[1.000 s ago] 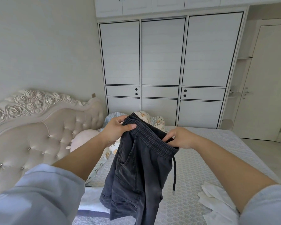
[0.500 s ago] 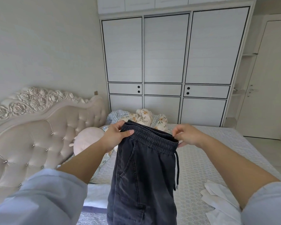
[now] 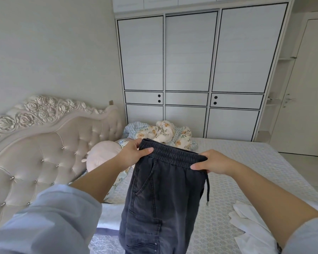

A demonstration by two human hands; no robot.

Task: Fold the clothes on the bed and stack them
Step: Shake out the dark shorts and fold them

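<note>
Left grip: left hand [image 3: 131, 154] pinches one end of the elastic waistband, thumb on the near face.
Right grip: right hand [image 3: 212, 162] pinches the other end, thumb under the band.
Item in hand: dark grey washed-denim drawstring trousers [image 3: 163, 198], held up over the bed, waistband stretched level, legs hanging together, not yet folded.
Surface: pale patterned bed cover [image 3: 246, 171].
Awaiting folding: crumpled white garment [image 3: 250, 226] near the right forearm.
Possibly done: flat white and lilac cloth [image 3: 108, 219] behind the trousers; whether it is folded cannot be told.
Progress: judged early; no clear stack visible.
Beyond: floral bedding heap [image 3: 163, 133], pink plush cushion [image 3: 101, 156].
</note>
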